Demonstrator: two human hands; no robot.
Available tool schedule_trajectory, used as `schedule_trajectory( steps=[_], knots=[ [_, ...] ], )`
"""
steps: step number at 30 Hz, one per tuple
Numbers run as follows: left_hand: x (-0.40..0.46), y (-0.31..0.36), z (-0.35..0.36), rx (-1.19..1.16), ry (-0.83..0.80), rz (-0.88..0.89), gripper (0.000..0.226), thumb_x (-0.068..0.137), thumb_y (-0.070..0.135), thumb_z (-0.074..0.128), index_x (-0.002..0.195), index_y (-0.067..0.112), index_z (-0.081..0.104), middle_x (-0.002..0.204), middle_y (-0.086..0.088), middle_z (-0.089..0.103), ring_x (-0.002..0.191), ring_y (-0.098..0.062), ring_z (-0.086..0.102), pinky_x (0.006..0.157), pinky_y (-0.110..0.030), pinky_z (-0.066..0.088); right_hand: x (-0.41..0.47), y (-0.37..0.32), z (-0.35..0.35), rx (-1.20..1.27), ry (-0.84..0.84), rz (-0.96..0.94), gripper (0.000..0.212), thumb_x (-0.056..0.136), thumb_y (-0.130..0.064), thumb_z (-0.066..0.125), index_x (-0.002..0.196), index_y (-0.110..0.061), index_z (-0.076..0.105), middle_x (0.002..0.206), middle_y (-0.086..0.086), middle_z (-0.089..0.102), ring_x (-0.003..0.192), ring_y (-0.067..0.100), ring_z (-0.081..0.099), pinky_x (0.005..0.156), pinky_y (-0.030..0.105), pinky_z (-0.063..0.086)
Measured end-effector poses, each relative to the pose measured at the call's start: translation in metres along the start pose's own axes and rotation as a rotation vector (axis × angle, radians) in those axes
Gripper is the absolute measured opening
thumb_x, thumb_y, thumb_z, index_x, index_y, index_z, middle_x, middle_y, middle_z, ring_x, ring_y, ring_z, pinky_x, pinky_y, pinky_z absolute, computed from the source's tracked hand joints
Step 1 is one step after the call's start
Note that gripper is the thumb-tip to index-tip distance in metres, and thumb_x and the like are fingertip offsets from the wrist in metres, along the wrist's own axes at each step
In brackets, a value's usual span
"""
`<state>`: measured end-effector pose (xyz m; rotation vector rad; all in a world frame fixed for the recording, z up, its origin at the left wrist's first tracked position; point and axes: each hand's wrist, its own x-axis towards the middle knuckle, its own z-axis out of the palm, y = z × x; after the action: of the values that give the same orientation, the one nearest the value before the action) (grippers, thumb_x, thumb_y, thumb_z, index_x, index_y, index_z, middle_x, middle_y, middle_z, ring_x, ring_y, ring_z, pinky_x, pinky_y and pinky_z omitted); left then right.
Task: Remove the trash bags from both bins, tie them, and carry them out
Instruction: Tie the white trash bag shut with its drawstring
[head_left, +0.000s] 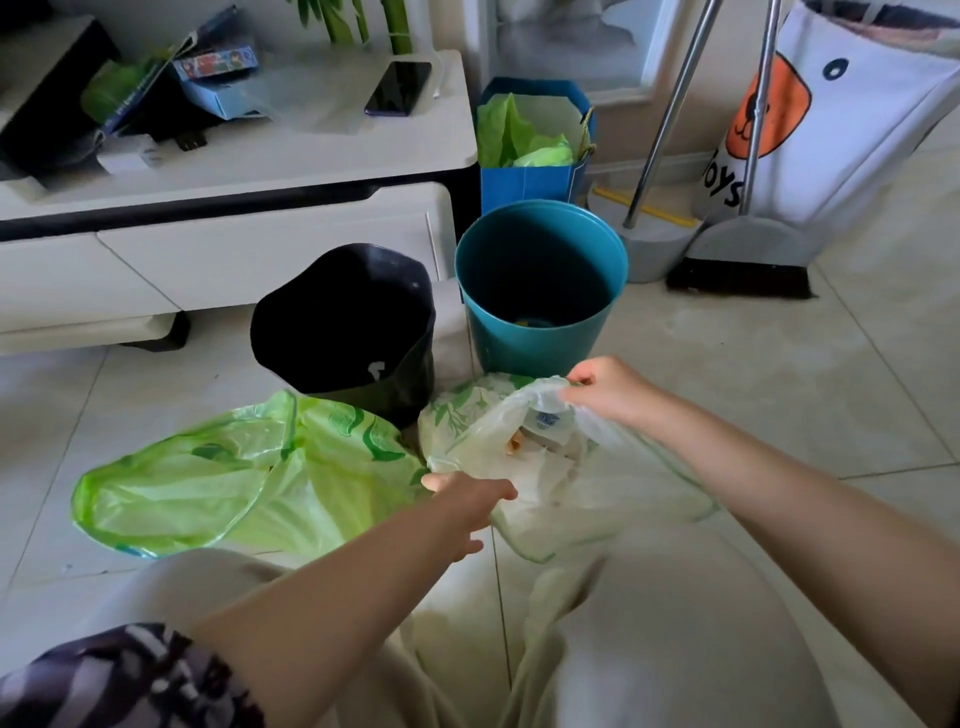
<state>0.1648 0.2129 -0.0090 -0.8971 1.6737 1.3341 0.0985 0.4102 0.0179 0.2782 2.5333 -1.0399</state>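
The pale translucent trash bag (561, 467) lies on the floor before the teal bin (540, 280), its mouth gaping. The left hand (467, 499) and right hand (608, 389) each pinch its rim. The green bag (208, 478) sprawls flat beside the black bin (343, 322).

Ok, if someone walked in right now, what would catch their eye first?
Probably the bright green bag sprawled open on the floor at lower left, and beside it the white bag that both hands are gripping, the left hand at its near edge, the right hand at its far edge. Just behind stand the black bin and the teal bin, both without bags.
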Motion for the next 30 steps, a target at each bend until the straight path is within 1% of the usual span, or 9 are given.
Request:
schedule_trajectory(
  steps=[3, 8, 11, 16, 18, 20, 24, 27, 30],
  knots=[
    [0.006, -0.001, 0.001, -0.039, 0.012, -0.014, 0.071, 0.067, 0.019, 0.078, 0.127, 0.01, 0.039, 0.117, -0.008, 0.055, 0.102, -0.025, 0.06, 0.076, -0.042, 0.046, 0.001, -0.008, -0.009, 0.141, 0.083, -0.011, 0.021, 0.084, -0.018, 0.061, 0.084, 0.002, 0.065, 0.078, 0.008, 0.057, 0.073, 0.018, 0.049, 0.063, 0.029, 0.036],
    [0.007, -0.014, 0.006, 0.049, -0.009, -0.05, 0.048, 0.076, 0.009, 0.071, 0.118, 0.008, 0.048, 0.106, -0.013, 0.061, 0.084, -0.026, 0.063, 0.076, -0.04, 0.049, 0.003, -0.018, -0.02, 0.302, 0.198, -0.019, 0.028, 0.085, -0.019, 0.062, 0.099, 0.004, 0.066, 0.082, 0.02, 0.062, 0.076, 0.019, 0.051, 0.069, 0.03, 0.039],
    [0.001, -0.006, 0.002, 0.047, 0.008, -0.063, 0.029, 0.081, 0.003, 0.065, 0.108, 0.004, 0.054, 0.091, -0.013, 0.064, 0.073, -0.025, 0.063, 0.074, -0.038, 0.051, 0.002, -0.02, -0.025, 0.311, 0.205, -0.034, 0.022, 0.086, -0.02, 0.063, 0.097, -0.001, 0.068, 0.083, 0.009, 0.06, 0.077, 0.018, 0.053, 0.068, 0.03, 0.04],
    [-0.016, 0.05, -0.015, -0.442, 0.048, 0.145, 0.019, 0.084, 0.005, 0.066, 0.102, 0.003, 0.06, 0.091, -0.014, 0.066, 0.079, -0.025, 0.065, 0.061, -0.034, 0.055, -0.002, -0.017, -0.029, 0.283, 0.214, -0.07, 0.023, 0.086, -0.017, 0.064, 0.091, 0.006, 0.065, 0.076, 0.008, 0.05, 0.07, 0.016, 0.044, 0.058, 0.029, 0.032],
    [-0.023, 0.06, -0.018, -0.557, 0.087, 0.273, 0.02, 0.086, 0.011, 0.067, 0.104, 0.004, 0.062, 0.092, -0.011, 0.067, 0.082, -0.024, 0.068, 0.07, -0.035, 0.057, -0.001, -0.017, -0.029, 0.274, 0.234, -0.077, 0.024, 0.086, -0.018, 0.064, 0.09, 0.005, 0.065, 0.076, 0.008, 0.051, 0.071, 0.016, 0.044, 0.06, 0.029, 0.032],
    [-0.028, 0.056, -0.016, -0.508, 0.051, 0.237, 0.035, 0.082, 0.022, 0.073, 0.112, 0.01, 0.059, 0.102, -0.009, 0.066, 0.088, -0.026, 0.07, 0.081, -0.042, 0.056, 0.0, -0.016, -0.029, 0.269, 0.248, -0.092, 0.026, 0.086, -0.02, 0.064, 0.089, 0.006, 0.065, 0.075, 0.008, 0.051, 0.072, 0.016, 0.045, 0.062, 0.03, 0.033],
    [-0.03, 0.041, -0.007, -0.375, -0.268, 0.042, 0.068, 0.073, 0.022, 0.081, 0.13, 0.02, 0.043, 0.126, -0.018, 0.05, 0.093, -0.035, 0.071, 0.087, -0.051, 0.053, 0.0, -0.016, -0.027, 0.237, 0.251, -0.105, 0.024, 0.087, -0.027, 0.063, 0.088, -0.004, 0.068, 0.077, 0.004, 0.057, 0.071, 0.014, 0.049, 0.062, 0.026, 0.038],
    [-0.028, 0.042, -0.006, -0.35, -0.318, 0.041, 0.065, 0.076, 0.014, 0.078, 0.131, 0.018, 0.043, 0.124, -0.02, 0.053, 0.096, -0.031, 0.071, 0.093, -0.05, 0.051, -0.001, -0.018, -0.025, 0.257, 0.249, -0.123, 0.022, 0.088, -0.031, 0.063, 0.09, -0.01, 0.07, 0.081, 0.001, 0.063, 0.073, 0.012, 0.053, 0.066, 0.025, 0.042],
    [-0.025, 0.039, -0.005, -0.292, -0.296, -0.012, 0.056, 0.079, 0.021, 0.076, 0.119, 0.011, 0.038, 0.127, -0.019, 0.051, 0.101, -0.032, 0.067, 0.097, -0.048, 0.049, -0.004, -0.022, -0.024, 0.283, 0.235, -0.132, 0.018, 0.088, -0.032, 0.063, 0.09, -0.016, 0.07, 0.083, -0.004, 0.066, 0.076, 0.008, 0.057, 0.069, 0.022, 0.044]
  ],
)
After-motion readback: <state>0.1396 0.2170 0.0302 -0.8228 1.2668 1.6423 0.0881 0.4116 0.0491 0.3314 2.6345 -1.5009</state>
